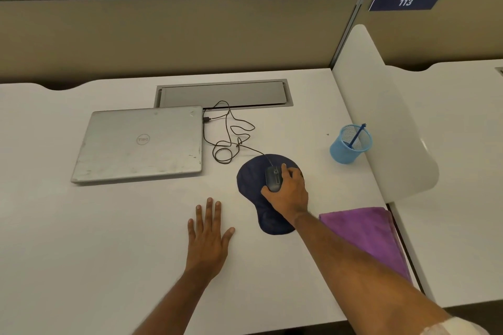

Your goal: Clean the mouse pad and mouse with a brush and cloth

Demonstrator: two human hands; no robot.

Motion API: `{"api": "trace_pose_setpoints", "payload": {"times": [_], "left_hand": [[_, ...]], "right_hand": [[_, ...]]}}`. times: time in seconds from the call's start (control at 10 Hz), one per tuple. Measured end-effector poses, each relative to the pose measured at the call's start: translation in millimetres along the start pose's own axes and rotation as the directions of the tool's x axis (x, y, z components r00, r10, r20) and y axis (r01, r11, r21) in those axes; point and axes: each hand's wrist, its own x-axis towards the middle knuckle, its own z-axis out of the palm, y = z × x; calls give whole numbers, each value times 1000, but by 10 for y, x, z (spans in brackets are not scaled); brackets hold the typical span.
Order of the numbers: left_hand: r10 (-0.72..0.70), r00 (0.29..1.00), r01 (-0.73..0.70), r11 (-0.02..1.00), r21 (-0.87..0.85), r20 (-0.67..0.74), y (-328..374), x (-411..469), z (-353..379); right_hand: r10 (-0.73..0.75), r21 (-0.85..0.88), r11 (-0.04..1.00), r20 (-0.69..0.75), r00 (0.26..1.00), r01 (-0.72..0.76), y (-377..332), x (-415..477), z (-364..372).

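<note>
A dark blue mouse pad [250,179] with a wrist rest lies on the white desk [109,239]. On it sits a black wired mouse [273,178], and my right hand [290,189] is closed around it from the right. My left hand [208,231] rests flat on the desk left of the pad, fingers spread, holding nothing. A folded purple cloth [370,234] lies at the desk's right edge, beside my right forearm. A blue brush [357,135] stands in a light blue mesh cup [348,148] at the far right.
A closed silver laptop [141,144] lies at the left, with the mouse cable [231,141] looped between it and the pad. A grey cable hatch [223,95] sits behind. A beige partition [163,32] and a white side divider [381,106] bound the desk.
</note>
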Motion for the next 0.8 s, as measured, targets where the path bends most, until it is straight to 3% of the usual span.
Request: {"api": "trace_pose_setpoints", "payload": {"times": [0.2, 0.5, 0.6, 0.8], "left_hand": [[-14, 1000, 15, 998, -55, 19, 45, 3, -50], [64, 997, -68, 993, -99, -40, 201, -321, -166], [53, 999, -53, 994, -92, -9, 174, -548, -65], [22, 1000, -20, 996, -89, 17, 108, -845, 183]], "right_hand": [[27, 13, 1000, -78, 997, -26, 58, -123, -44], [-123, -21, 992, -199, 972, 121, 364, -900, -106], [-247, -219, 955, -220, 944, 199, 469, -1307, -133], [-303, -200, 937, -53, 952, 287, 732, -1786, 203]]}}
